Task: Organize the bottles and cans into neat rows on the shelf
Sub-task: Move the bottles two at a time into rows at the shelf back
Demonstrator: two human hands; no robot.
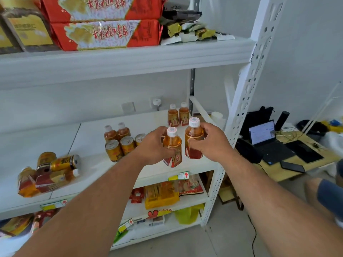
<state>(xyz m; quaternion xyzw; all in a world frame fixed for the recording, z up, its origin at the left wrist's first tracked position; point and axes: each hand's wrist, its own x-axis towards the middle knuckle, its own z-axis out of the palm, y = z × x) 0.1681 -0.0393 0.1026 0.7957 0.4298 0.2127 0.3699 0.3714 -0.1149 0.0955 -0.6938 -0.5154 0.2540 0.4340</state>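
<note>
Hands (154, 143) grip two bottles (172, 145) on white shelf (89, 145).

From my feed the scene is evenly bright, with soft diffuse light and no hard shadows; only faint shading sits under the upper shelf (118, 60). The white walls and shelf boards look slightly washed out. Wide-angle distortion bends the shelf upright (246, 86) and stretches my forearms toward the bottom corners. The left edge is smeared: the toppled cans (63, 162) there look blurred, and the red packages (104, 34) up top are soft. The laptop screen (261, 132) glows pale.
</note>
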